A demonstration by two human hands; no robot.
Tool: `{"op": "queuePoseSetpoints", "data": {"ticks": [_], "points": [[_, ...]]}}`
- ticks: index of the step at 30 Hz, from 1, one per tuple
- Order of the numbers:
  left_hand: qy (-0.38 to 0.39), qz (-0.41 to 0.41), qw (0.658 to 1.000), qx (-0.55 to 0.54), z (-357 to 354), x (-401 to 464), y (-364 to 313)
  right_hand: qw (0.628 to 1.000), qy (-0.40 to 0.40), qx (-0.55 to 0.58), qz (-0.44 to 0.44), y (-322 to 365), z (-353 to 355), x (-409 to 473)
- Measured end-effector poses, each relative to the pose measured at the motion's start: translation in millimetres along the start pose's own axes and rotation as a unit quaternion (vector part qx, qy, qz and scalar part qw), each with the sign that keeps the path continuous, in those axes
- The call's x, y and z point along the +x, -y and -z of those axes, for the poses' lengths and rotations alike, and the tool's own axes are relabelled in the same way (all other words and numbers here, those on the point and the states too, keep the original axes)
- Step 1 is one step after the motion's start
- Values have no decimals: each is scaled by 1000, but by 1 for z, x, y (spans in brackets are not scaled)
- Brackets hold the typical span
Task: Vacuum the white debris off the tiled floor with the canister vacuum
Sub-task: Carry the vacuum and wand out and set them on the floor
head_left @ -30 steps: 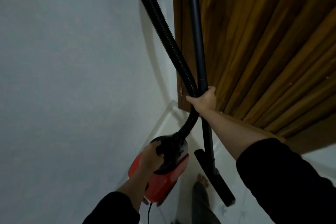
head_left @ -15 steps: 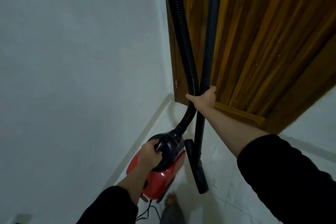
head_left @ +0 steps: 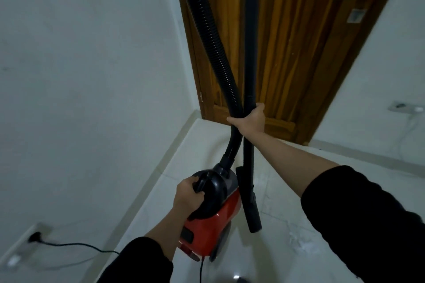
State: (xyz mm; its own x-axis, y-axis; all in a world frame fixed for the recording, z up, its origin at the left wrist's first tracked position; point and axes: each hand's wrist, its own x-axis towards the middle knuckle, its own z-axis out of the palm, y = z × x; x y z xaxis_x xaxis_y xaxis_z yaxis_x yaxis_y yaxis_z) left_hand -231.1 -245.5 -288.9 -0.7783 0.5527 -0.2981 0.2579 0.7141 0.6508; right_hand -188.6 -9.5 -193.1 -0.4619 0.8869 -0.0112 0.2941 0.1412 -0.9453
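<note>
1. Carrying was the step in hand, as I judged it: the canister vacuum [head_left: 208,220] hung clear of the tiled floor [head_left: 287,190], with no suction work begun
2. Left hand [head_left: 187,195] gripped the black carry handle on top of the canister, fingers curled fully round it, at about 6 o'clock in the head view
3. Right hand [head_left: 249,120] sat near the centre, at 12 o'clock from the canister, its fingers wrapped round both the ribbed hose [head_left: 211,37] and the rigid wand [head_left: 249,53] together, holding them upright against the wooden door [head_left: 299,41]
4. Floor nozzle [head_left: 249,200] dangled just beside the canister at its 3 o'clock, off the tiles
5. White debris [head_left: 301,242] lay scattered on the floor at roughly 4 o'clock from the nozzle, near it but untouched
6. Power cord [head_left: 76,244] ran to the wall socket [head_left: 34,236] at 8 o'clock
7. Next move, in my judgement, called for setting the canister down, freeing the hose from the right-hand grip, and lowering the nozzle flat onto the tiles toward the debris
</note>
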Motion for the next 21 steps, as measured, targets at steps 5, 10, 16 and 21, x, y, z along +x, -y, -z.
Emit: {"op": "queuePoseSetpoints", "data": {"ticks": [5, 10, 16, 21], "points": [[9, -24, 1000, -8, -13, -66, 16, 1000, -5, -9, 11, -12, 28, -67], [13, -97, 995, -4, -10, -142, 56, 1000, -25, -1, 9, -20, 50, -163], [19, -131, 991, -3, 1, -243, 107, 999, -49, 14, -5, -26, 70, -288], [29, -117, 993, 15, 3, -302, 136, 998, -50, 15, -38, -38, 81, -357]]}}
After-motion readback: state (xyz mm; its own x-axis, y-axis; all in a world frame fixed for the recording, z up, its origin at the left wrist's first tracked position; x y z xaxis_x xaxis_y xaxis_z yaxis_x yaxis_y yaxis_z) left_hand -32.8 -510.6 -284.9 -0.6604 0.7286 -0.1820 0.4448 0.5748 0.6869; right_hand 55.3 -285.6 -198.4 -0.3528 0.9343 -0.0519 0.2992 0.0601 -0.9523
